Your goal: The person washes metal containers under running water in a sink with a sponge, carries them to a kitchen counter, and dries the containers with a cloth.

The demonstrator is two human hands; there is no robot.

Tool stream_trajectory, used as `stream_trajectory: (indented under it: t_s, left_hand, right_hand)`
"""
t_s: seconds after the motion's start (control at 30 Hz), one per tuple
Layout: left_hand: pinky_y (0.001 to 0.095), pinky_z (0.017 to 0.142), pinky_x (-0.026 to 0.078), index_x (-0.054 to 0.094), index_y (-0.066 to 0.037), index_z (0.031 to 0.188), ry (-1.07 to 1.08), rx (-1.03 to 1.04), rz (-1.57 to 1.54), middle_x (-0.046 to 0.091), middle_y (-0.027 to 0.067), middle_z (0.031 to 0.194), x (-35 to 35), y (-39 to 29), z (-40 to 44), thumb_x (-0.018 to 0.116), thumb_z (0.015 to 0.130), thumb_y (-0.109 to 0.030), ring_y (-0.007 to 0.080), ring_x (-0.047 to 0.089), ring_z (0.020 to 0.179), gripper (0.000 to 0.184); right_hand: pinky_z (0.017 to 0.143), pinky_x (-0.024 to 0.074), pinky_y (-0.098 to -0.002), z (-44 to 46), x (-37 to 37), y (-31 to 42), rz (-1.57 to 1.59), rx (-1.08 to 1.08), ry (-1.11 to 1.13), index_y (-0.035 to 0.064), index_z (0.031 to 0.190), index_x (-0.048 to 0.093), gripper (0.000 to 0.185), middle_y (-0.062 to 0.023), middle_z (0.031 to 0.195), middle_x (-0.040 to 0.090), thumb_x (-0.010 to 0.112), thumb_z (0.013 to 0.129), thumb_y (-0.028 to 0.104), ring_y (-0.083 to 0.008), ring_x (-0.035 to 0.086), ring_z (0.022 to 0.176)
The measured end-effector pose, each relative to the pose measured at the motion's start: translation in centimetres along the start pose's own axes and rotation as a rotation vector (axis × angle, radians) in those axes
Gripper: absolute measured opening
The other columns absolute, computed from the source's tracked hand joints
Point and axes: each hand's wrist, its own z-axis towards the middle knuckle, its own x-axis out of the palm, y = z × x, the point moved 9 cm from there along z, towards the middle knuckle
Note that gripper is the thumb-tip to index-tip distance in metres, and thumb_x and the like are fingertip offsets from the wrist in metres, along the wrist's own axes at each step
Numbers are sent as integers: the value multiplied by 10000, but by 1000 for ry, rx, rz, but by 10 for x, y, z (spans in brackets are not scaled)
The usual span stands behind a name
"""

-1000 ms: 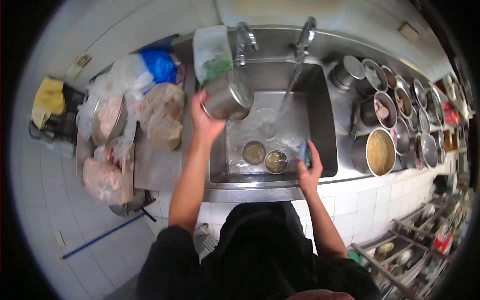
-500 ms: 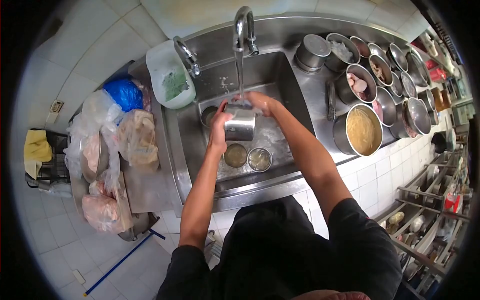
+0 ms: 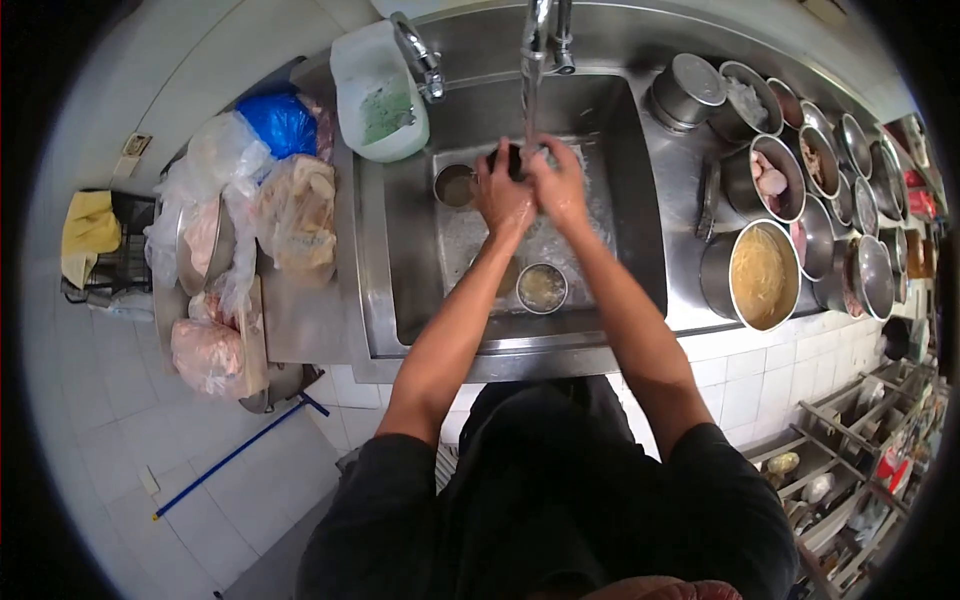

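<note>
**Steel sink (image 3: pixel 628 165) under a running tap (image 3: pixel 536 35): wet work between two hands**

The sink is set in a metal counter (image 3: pixel 685 215), with bags (image 3: pixel 297 225) crowded to the left and filled pots (image 3: pixel 718 272) to the right. Water (image 3: pixel 530 118) falls from the tap straight onto the hands.

The left hand (image 3: pixel 507 198) has its fingers spread and bent around or over a dark thing (image 3: pixel 515 162); the right hand (image 3: pixel 560 188) is close beside it, fingers curled inward at the stream. Blur and overlap hide the contact, so I cannot tell whether either hand is firmly gripping. The dark thing lies between the hands, above the sink floor, too covered to identify.

The step in hand looks like rinsing or rubbing under the flow. Below, one cup (image 3: pixel 457 187) stands by the left wall, another (image 3: pixel 542 288) near the front, and a third (image 3: pixel 508 278) is partly hidden by the left forearm.

The next move, I judge, calls for a secure hold on a slippery surface and room to turn it without knocking the cups.
</note>
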Motion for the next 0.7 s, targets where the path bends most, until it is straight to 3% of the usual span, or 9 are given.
stream_trajectory:
  t_s: [0.07, 0.1, 0.23, 0.37, 0.4, 0.47, 0.57, 0.67, 0.7]
  left_hand:
    - [589, 974, 284, 307, -139, 1416, 35, 232, 327, 284, 211, 1418, -22, -52, -13, 750, 632, -422, 430, 324, 1268, 944]
    - [583, 979, 285, 285, -142, 1423, 75, 302, 359, 258, 212, 1433, -20, -60, -14, 767, 605, -427, 423, 316, 1277, 992]
    - [590, 1000, 263, 210, -110, 1442, 182, 467, 298, 241, 223, 1451, -22, -75, -12, 827, 546, -415, 413, 310, 1291, 1130]
    - [548, 1071, 196, 139, -141, 1461, 80, 305, -259, 112, 184, 1506, -29, -5, 1, 726, 667, -535, 335, 225, 1357, 1063]
    - [551, 1074, 184, 170, -137, 1452, 126, 38, -585, 147, 170, 1500, -15, 37, 0, 677, 697, -570, 332, 223, 1358, 1008]
    - [557, 1082, 160, 232, -130, 1435, 198, -520, -1227, 216, 140, 1487, 21, 100, -22, 577, 755, -641, 327, 219, 1362, 919]
    - [564, 1074, 168, 317, -143, 1397, 453, -637, -1840, 310, 105, 1447, 19, 56, -57, 489, 790, -665, 312, 258, 1346, 819]
    - [578, 1068, 164, 359, -151, 1364, 423, -546, -1953, 364, 111, 1406, 15, 53, -54, 519, 810, -591, 318, 291, 1326, 725]
    - [568, 1057, 199, 391, -142, 1336, 391, -569, -1916, 403, 114, 1371, 13, 58, -53, 518, 817, -573, 314, 334, 1295, 686]
  right_hand:
    - [881, 432, -337, 1, 10, -35, 400, 495, 116, -51, 1254, 429, 513, -210, 1081, 574, 591, 791, 102, -255, 543, 1038]
    - [735, 492, -343, 2, 6, -32, 494, 528, 115, -61, 1225, 442, 497, -191, 974, 598, 569, 746, -16, -245, 599, 870]
    - [524, 486, -407, 8, 16, -123, 582, 685, 78, -44, 1122, 506, 372, -161, 842, 576, 503, 750, -43, -257, 588, 674]
    - [520, 458, -503, -17, 26, -134, 510, 1009, 78, -33, 949, 557, 188, -137, 825, 552, 544, 762, -11, -298, 566, 697]
    - [538, 463, -503, -19, 32, -138, 470, 1015, 116, -39, 958, 556, 203, -132, 829, 553, 566, 760, 5, -294, 565, 713]
    - [574, 473, -504, -20, 46, -147, 382, 1018, 196, -52, 976, 555, 246, -122, 837, 556, 610, 754, 38, -288, 563, 744]
    - [690, 486, -510, -20, 62, -134, 285, 768, 287, -51, 1028, 558, 364, -168, 902, 593, 682, 756, 156, -326, 580, 829]
    - [812, 463, -473, -18, 14, -7, -341, 217, -9, -37, 1076, 558, 474, -216, 988, 603, 715, 754, 274, -370, 582, 923]
    - [833, 454, -464, -20, 13, 9, -340, 86, -59, -29, 1082, 560, 481, -228, 1015, 598, 711, 758, 293, -386, 577, 943]
